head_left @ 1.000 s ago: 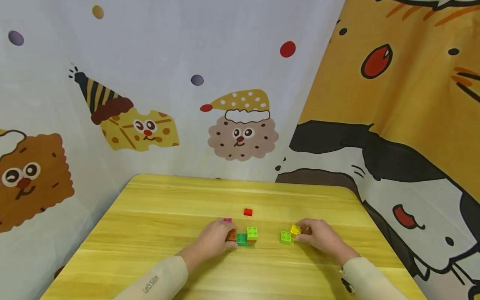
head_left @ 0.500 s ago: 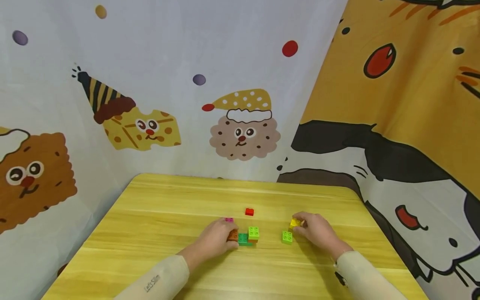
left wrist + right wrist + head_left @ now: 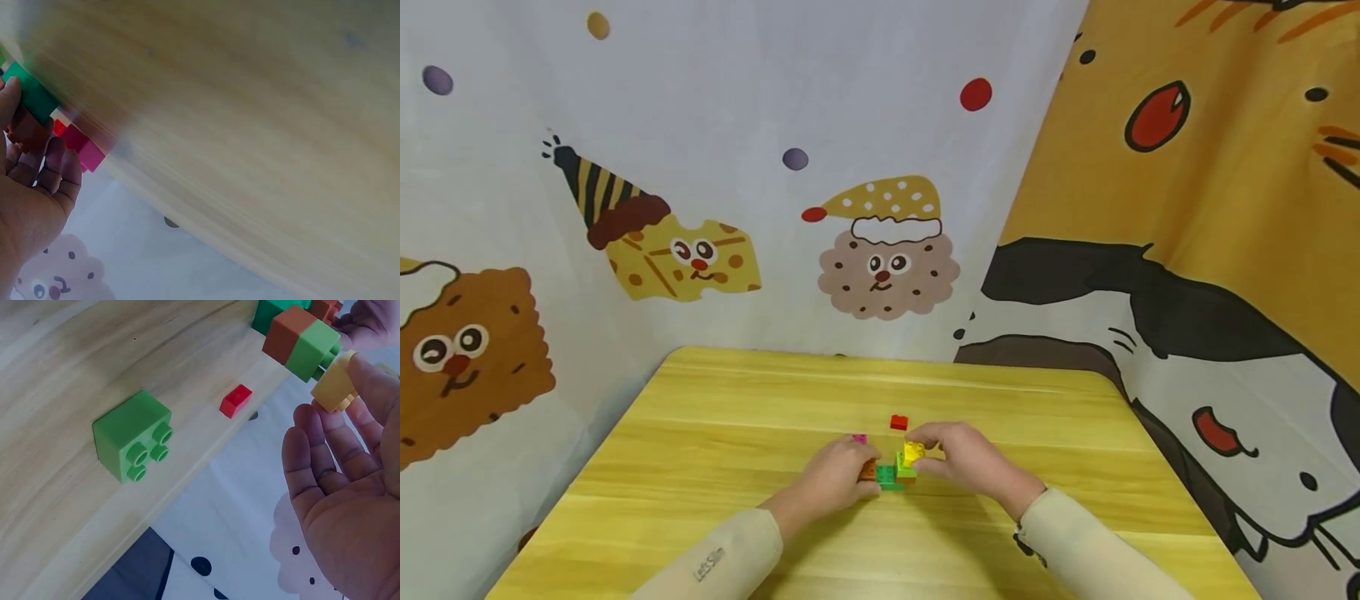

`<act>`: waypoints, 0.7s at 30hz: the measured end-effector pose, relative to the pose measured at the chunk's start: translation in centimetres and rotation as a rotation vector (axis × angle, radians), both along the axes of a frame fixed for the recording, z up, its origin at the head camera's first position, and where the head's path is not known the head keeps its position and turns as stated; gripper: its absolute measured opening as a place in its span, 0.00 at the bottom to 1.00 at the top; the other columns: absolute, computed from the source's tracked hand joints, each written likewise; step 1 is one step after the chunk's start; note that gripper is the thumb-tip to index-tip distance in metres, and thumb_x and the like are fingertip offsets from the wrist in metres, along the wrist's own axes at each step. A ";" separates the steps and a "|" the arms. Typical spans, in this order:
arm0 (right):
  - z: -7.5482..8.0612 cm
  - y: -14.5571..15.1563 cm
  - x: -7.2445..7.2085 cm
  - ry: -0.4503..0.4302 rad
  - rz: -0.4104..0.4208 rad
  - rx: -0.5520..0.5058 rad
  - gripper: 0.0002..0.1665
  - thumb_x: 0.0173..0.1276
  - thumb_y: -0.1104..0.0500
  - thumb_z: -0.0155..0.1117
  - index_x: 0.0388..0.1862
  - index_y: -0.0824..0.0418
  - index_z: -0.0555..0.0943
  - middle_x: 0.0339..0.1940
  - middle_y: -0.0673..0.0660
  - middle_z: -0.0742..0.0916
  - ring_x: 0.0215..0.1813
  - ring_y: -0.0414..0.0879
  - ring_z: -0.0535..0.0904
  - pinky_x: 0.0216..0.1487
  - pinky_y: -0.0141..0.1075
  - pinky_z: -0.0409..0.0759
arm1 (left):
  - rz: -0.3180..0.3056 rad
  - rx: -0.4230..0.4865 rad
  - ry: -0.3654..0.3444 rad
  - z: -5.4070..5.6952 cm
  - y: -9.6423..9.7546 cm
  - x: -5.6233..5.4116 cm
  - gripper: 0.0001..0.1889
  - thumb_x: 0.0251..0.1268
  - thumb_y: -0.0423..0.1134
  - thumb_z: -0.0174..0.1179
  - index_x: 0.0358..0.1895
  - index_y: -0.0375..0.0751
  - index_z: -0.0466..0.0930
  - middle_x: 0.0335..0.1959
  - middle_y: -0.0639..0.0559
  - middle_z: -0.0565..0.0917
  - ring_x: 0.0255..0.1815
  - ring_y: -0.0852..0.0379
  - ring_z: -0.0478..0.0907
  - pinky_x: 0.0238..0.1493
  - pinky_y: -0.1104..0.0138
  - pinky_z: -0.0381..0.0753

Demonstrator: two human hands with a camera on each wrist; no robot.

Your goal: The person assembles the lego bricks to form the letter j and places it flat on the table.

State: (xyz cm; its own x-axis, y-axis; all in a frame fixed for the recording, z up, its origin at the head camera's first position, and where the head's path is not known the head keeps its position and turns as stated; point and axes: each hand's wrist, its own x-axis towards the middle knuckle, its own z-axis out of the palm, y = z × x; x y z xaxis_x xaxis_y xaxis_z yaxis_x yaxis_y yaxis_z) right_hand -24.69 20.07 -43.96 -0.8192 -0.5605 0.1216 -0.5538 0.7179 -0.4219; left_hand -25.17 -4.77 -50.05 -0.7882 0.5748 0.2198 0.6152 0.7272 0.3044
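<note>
My left hand (image 3: 829, 473) grips a brown toy brick (image 3: 28, 129) at the left end of a small build. That brick sits on a long green brick (image 3: 886, 476). At the build's other end, a light green brick (image 3: 311, 351) is stacked on an orange-brown brick (image 3: 289, 332). Between thumb and fingers, my right hand (image 3: 972, 460) pinches a yellow brick (image 3: 913, 452) right over the light green one's studs. In the right wrist view the yellow brick appears slightly tilted, its edge close against those studs.
Behind the build lies a small red brick (image 3: 898, 422). A magenta brick (image 3: 85, 147) stands just past my left fingers. One loose light green brick (image 3: 128, 436) is on the wooden table (image 3: 737, 408), hidden by my right hand in the head view. A cartoon-printed cloth (image 3: 715, 125) hangs behind.
My right hand has lifted the yellow brick from beside the loose light green brick and carried it left, over the build. The left hand has kept its place and grip.
</note>
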 end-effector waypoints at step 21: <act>-0.5 -0.5 -0.5 -0.141 0.045 -0.092 0.23 0.70 0.52 0.66 0.62 0.54 0.80 0.56 0.48 0.85 0.48 0.41 0.82 0.46 0.38 0.82 | 0.004 0.021 -0.008 -0.2 0.3 -0.1 0.22 0.56 0.51 0.74 0.50 0.42 0.85 0.38 0.58 0.84 0.37 0.63 0.73 0.40 0.67 0.78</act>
